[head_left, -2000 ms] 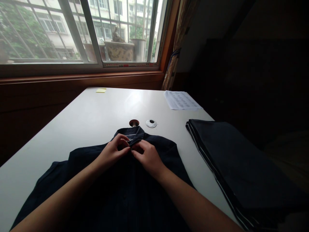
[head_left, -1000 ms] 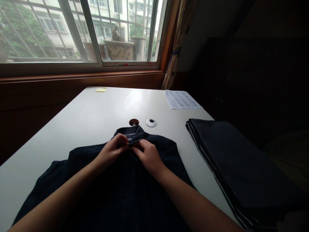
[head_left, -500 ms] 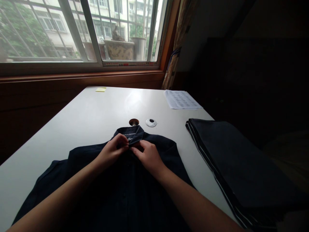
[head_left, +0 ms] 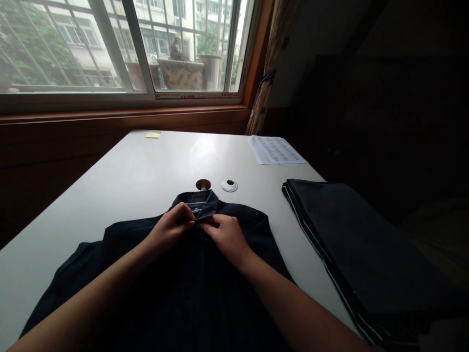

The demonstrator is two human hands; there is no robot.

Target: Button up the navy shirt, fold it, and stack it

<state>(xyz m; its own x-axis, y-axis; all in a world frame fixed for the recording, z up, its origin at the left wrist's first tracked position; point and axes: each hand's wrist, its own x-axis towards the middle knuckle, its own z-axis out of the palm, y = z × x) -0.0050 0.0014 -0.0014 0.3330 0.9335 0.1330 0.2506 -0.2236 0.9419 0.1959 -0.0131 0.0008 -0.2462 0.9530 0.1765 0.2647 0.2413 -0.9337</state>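
Observation:
A dark navy collared shirt [head_left: 190, 288] lies front side up on the white table, its collar [head_left: 210, 204] pointing away from me. A pale label shows inside the neck. My left hand [head_left: 175, 226] pinches the left side of the collar opening with thumb and fingers. Close beside it, my right hand [head_left: 227, 237] pinches the right side, just under the collar point. The fingertips of both hands nearly meet at the top of the front placket. Whether a button sits between them is hidden by the fingers.
Folded dark cloth [head_left: 359, 244] with white edging is stacked at the right of the white table [head_left: 110, 181]. Behind the collar are a round hole [head_left: 203, 185] and a white grommet cover [head_left: 229, 185]. Printed papers [head_left: 277, 150] and a yellow sticky note [head_left: 153, 134] lie farther back, before a window.
The right fingers have shifted very slightly at the collar. Both hands stay at the same spot, and the shirt lies as before.

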